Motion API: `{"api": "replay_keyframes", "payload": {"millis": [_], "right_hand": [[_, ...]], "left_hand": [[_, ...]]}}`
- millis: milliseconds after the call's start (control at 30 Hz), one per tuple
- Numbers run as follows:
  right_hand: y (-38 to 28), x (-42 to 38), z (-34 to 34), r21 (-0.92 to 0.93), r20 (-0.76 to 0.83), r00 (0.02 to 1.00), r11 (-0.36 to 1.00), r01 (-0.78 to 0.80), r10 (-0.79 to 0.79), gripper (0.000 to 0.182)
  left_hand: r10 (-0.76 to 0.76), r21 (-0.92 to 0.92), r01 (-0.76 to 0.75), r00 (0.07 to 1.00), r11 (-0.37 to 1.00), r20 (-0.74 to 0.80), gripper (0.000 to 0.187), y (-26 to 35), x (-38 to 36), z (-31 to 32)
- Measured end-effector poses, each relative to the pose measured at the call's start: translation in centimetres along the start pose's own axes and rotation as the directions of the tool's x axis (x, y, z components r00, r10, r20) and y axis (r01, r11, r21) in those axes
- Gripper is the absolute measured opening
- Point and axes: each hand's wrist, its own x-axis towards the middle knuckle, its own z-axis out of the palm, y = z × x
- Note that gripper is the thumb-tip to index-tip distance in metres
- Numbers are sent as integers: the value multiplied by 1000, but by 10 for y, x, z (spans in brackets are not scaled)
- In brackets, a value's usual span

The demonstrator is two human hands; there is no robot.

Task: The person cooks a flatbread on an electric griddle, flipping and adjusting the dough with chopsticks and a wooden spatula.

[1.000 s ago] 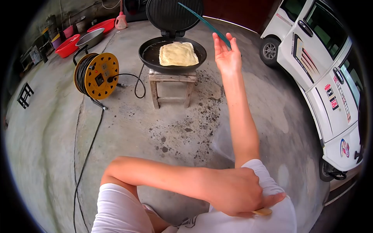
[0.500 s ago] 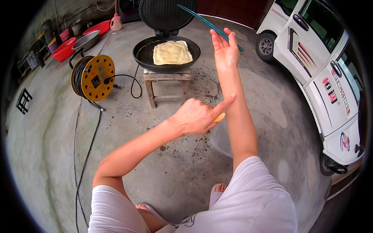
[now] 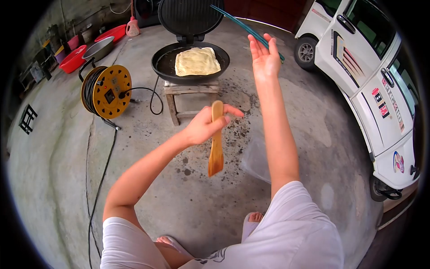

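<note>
Left hand [image 3: 204, 125] pinching wooden spatula [image 3: 216, 140] near its top, blade hanging; right hand [image 3: 265, 58] spread, raised far. Probably light, stiff; best gripped mid-handle.

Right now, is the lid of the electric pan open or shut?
Open. The lid stands raised behind the pan, and the flatbread inside lies uncovered.

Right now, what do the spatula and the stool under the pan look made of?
Spatula in the left hand: apparently wood or bamboo, smooth tan, matte surface. Stool: rough unpainted wood, grey weathered boards.
</note>
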Motion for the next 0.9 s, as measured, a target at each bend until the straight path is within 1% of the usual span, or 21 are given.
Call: {"api": "replay_keyframes", "payload": {"millis": [33, 67, 100, 200, 233, 267, 300, 433, 533, 567, 667, 900], "right_hand": [[0, -2, -1, -21, 3, 1000, 1000, 4, -4, 31], [0, -4, 1, -43, 9, 1000, 999, 8, -7, 31], [1, -7, 4, -100, 33, 999, 995, 26, -23, 31], [2, -19, 11, -247, 113, 992, 965, 88, -61, 31], [3, -22, 14, -286, 146, 987, 952, 109, -69, 30], [3, -24, 17, -325, 178, 981, 937, 131, -76, 30], [3, -26, 19, -337, 206, 973, 927, 167, -101, 31], [4, -29, 25, -351, 243, 963, 914, 202, -120, 30], [3, -30, 26, -350, 239, 963, 915, 202, -121, 29], [3, -30, 25, -354, 237, 964, 913, 200, -119, 29], [2, -28, 23, -365, 231, 966, 910, 197, -116, 29], [0, -28, 23, -367, 230, 966, 909, 199, -119, 29]], "left_hand": [[-55, -241, 46, 998, 970, -27, 35, 7, 2, -3], [-112, -467, 79, 993, 881, -44, 34, 11, 3, -7], [-133, -617, 85, 991, 783, -33, 38, 9, 4, -11], [-169, -805, 31, 982, 593, -87, 39, 15, 6, -15], [-197, -827, 47, 977, 560, -77, 38, 18, 6, -17], [-175, -836, 38, 982, 548, -71, 36, 17, 7, -19], [-154, -846, 30, 986, 533, -62, 33, 13, 7, -20], [-116, -885, -7, 991, 466, -69, 20, 10, 9, -20], [-138, -870, 5, 988, 493, -72, 12, 14, 9, -20], [-146, -877, 8, 987, 481, -71, 11, 16, 9, -20], [-126, -884, 14, 991, 467, -51, 12, 16, 9, -21], [-123, -853, 16, 991, 522, -56, 13, 18, 9, -19]]}}
